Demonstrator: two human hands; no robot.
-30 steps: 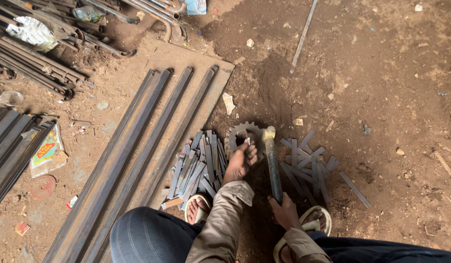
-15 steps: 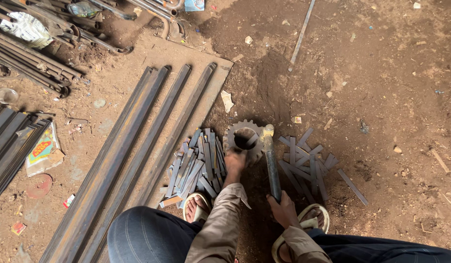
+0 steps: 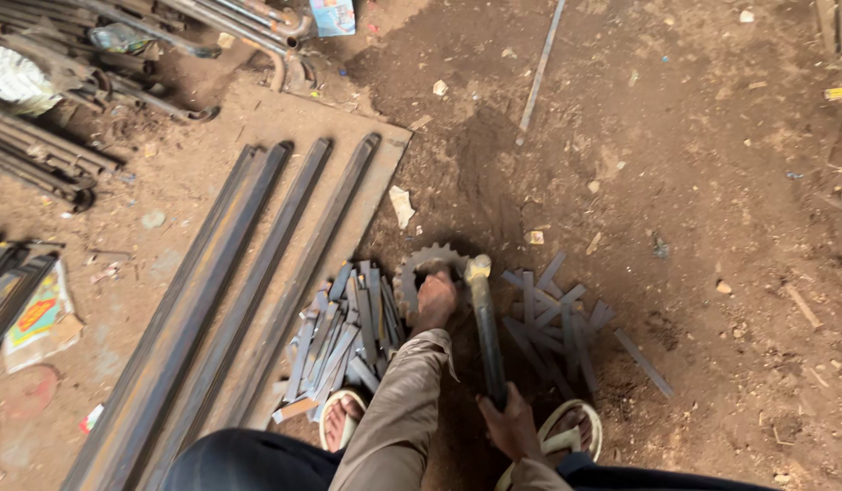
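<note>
1. The person squats on the dirt floor (image 3: 712, 182) and looks down at both hands.
2. The left hand (image 3: 436, 300) rests on a round metal gear wheel (image 3: 419, 273) with teeth on its rim. The fingers press down on the wheel. I cannot tell if they curl around anything.
3. The gear wheel lies flat on the dirt, between two heaps of short metal strips.
4. The right hand (image 3: 510, 425) is closed tight around the handle of a hammer (image 3: 484, 327). It grips the low end of the handle.
5. The head of the hammer is up by the gear wheel, just beside the left hand.
6. One heap of flat strips (image 3: 343, 332) lies to the left of the wheel. The other heap of strips (image 3: 562, 314) lies to the right, spread out like a fan.
7. Long dark metal bars (image 3: 257, 282) lie side by side on a flat board (image 3: 384, 155), to the left of the strips.
8. The person wears sandals. The left sandal (image 3: 341, 418) is near the left heap. The right sandal (image 3: 571, 432) is just beside the right hand.
9. A thin rod (image 3: 539, 64) lies on the dirt far up, well apart from the hands.
</note>
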